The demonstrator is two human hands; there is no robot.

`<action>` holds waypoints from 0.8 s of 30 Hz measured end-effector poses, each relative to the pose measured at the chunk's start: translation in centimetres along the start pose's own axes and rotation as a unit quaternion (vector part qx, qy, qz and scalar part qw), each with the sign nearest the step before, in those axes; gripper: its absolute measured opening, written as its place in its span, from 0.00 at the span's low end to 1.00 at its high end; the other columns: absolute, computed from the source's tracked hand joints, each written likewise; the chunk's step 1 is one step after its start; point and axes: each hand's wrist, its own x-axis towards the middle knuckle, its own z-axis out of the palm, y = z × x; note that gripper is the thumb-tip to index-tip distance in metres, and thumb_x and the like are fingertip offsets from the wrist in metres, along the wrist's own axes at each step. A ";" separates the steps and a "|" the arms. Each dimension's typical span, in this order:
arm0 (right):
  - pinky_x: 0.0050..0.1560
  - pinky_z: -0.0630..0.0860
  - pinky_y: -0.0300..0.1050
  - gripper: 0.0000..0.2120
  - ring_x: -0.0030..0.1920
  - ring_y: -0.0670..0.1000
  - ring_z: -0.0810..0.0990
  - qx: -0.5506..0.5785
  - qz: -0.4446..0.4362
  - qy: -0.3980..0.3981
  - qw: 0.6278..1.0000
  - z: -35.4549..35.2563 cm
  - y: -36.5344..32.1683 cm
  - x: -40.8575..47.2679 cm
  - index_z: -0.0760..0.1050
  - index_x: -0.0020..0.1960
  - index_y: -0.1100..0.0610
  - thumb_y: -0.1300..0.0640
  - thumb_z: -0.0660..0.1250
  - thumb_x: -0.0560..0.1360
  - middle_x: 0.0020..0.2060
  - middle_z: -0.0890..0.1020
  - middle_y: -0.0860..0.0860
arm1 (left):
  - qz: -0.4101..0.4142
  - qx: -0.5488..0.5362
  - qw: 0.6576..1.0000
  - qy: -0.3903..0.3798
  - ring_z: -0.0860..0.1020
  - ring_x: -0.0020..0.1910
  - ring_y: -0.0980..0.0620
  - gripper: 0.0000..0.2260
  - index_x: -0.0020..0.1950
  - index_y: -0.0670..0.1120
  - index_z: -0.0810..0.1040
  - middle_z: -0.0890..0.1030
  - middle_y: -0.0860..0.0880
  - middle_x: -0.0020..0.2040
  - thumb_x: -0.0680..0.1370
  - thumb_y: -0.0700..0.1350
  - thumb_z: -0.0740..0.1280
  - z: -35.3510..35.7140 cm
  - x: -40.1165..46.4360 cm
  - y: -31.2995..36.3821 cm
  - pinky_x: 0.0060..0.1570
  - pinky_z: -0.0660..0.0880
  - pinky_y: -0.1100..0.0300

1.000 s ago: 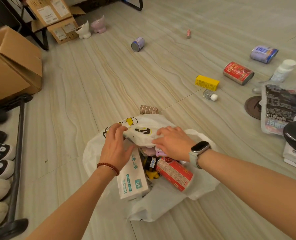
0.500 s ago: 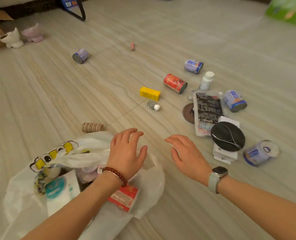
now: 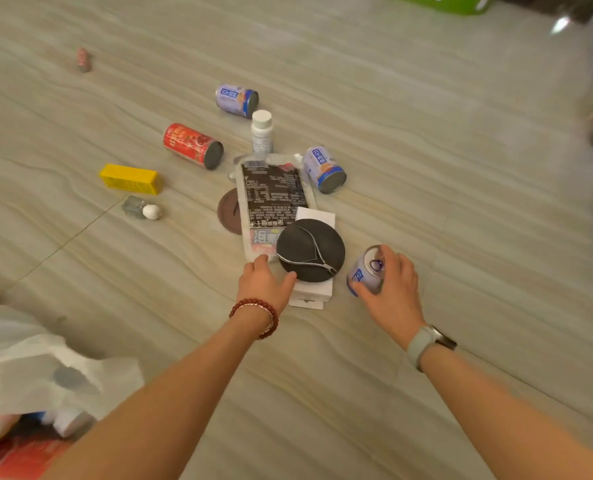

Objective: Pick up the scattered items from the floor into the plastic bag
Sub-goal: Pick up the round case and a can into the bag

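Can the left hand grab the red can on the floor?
Probably yes, with a longer stretch. The left hand rests by the black disc; bare floor leads up to the red can, lying uncovered on its side.

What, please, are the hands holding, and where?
The right hand grips the blue-and-white can around its side near the top; the left hand holds nothing.

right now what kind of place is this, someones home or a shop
Most likely a room in a home, though I can't be sure. The pale wood-grain floor is strewn with household things: a red can, a white pill bottle and a yellow box.
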 end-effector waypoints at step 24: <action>0.56 0.70 0.44 0.33 0.62 0.53 0.71 0.159 -0.013 0.047 0.986 -0.5 -0.5 -2.1 0.61 0.67 0.53 0.52 0.73 0.66 0.62 0.71 0.51 | 0.040 -0.161 0.974 0.155 0.72 0.50 0.52 0.26 0.67 0.45 0.67 0.73 0.49 0.50 0.71 0.42 0.71 -5.0 -2.7 2.4 0.51 0.70 0.60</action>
